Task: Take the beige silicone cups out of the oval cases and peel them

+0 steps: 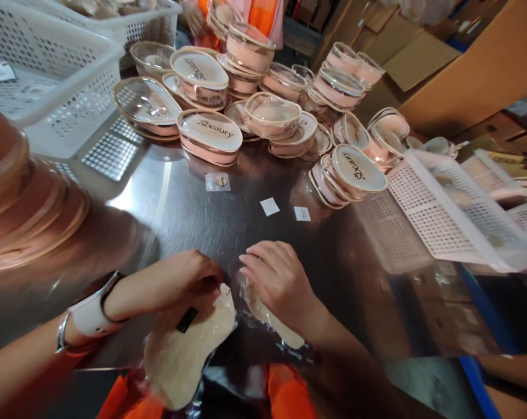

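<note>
My left hand (195, 278), with a white-banded watch (91, 311) on its wrist, is closed at the upper edge of a cream, curved pad (193, 343). A small black label sits on that pad, and its lower end hangs past the table edge. Close by on the right, my right hand (283, 279) curls over a clear plastic bag (289, 347) with dark print. Another cream piece (269, 317) shows inside this bag. The right fingers are bent close together, and the thumb is hidden.
Clear oval cases (211, 137) lettered "Sbeauty" are piled across the back of the metal table (184, 215). Small white cards (269, 206) lie mid-table. White baskets (88, 87) stand at left and right. Stacked cases (27, 203) rise at left. A person in orange (261, 17) stands opposite.
</note>
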### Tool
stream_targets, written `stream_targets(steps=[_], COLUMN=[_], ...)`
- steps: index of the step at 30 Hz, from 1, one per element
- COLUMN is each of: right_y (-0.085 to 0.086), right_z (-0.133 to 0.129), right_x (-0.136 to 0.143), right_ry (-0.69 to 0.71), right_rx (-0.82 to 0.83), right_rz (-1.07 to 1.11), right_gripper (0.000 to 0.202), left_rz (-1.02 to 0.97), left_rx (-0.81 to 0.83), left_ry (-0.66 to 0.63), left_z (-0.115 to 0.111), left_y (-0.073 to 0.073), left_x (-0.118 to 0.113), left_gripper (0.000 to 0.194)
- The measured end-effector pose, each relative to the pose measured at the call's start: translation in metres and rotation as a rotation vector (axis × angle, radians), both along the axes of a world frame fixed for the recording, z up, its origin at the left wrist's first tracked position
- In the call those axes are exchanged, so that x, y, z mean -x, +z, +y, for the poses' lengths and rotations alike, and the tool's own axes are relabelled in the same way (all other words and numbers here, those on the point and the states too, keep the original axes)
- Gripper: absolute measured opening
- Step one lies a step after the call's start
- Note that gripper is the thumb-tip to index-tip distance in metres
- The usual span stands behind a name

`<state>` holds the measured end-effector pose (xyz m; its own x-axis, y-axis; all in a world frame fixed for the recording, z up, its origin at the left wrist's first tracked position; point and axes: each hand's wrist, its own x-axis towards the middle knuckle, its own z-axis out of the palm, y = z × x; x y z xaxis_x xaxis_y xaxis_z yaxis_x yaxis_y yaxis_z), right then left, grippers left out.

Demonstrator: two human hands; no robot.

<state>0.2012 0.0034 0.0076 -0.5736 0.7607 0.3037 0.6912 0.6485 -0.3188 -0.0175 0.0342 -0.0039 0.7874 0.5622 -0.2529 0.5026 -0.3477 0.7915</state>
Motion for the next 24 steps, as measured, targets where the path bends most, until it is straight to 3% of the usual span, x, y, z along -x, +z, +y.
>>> stream_targets(steps=[4, 7, 13, 15, 20, 24], right_y=[-0.001, -0.005, -0.005, -0.004, -0.001, 0.002], right_z=[-0.014, -0.016, -0.014, -0.014, -0.015, -0.018], right_x=[0.008, 0.008, 0.005, 0.005, 0.006, 0.007], right_ry=[0.078, 0.063, 0.117, 0.116, 0.093, 0.097], right_rx=[0.071, 0.164, 0.116, 0.115, 0.087, 0.05], right_rz=[0.11, 0.157, 0.143, 0.132, 0.131, 0.152], right_gripper=[0.017, 0.013, 0.023, 0.029, 0.032, 0.032], left_rz=[-0.117, -0.184, -0.25, -0.253, -0.306, -0.324], left_rx=[0.081, 0.184, 0.302, 0.26, -0.058, -0.214], left_ry=[0.134, 0.156, 0.197, 0.21, 0.166, 0.13], left_z=[-0.001, -0.004, -0.008, -0.01, -0.017, -0.021], left_y=[0.0, 0.003, 0.006, 0.008, 0.018, 0.024], left_x=[0.002, 0.001, 0.0, 0.0, -0.002, 0.001], left_gripper=[0.022, 0.024, 0.026, 0.023, 0.019, 0.019])
